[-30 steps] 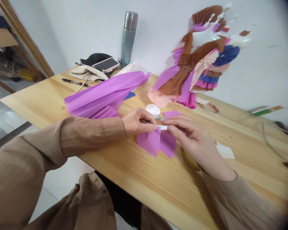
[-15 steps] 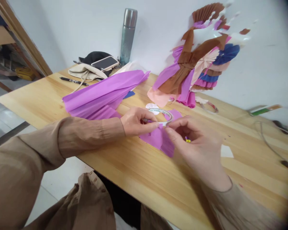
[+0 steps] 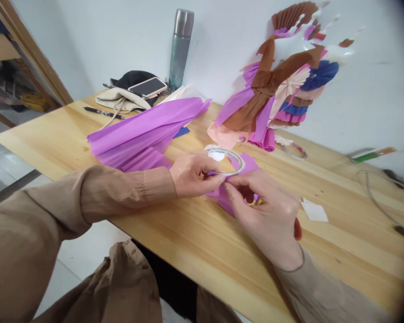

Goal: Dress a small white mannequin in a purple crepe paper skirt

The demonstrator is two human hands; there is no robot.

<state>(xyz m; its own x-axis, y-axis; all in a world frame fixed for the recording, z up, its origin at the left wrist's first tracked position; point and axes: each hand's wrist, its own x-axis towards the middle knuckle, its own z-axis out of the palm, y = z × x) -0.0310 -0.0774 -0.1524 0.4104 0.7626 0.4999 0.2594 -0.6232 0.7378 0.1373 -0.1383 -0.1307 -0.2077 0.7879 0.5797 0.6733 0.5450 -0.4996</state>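
Over the table, my left hand (image 3: pixel 195 176) is closed, thumb and forefinger pinched at the near left rim of a roll of tape (image 3: pixel 239 164). The ring is tilted, with print on its inner wall. My right hand (image 3: pixel 265 211) meets it there, thumb and forefinger pressed together at the rim; what lies between those fingertips is hidden. A piece of purple crepe paper (image 3: pixel 251 162) spreads beneath the roll and both hands. Something yellow (image 3: pixel 256 202) shows under my right palm, and a red piece (image 3: pixel 298 229) sticks out beside the wrist; I cannot tell if either is held.
A large purple crepe sheet (image 3: pixel 138 130) lies left. Behind it are a phone (image 3: pixel 148 87), a pen (image 3: pixel 103 112) and a steel flask (image 3: pixel 181 51). A paper-dressed figure (image 3: pixel 269 85) leans at the wall. White paper pieces (image 3: pixel 314 211) and a cable (image 3: pixel 373 197) are right.
My right hand has shifted left and closer to my left fingertips. The roll of tape has moved slightly right. A red piece now shows beside my right wrist.
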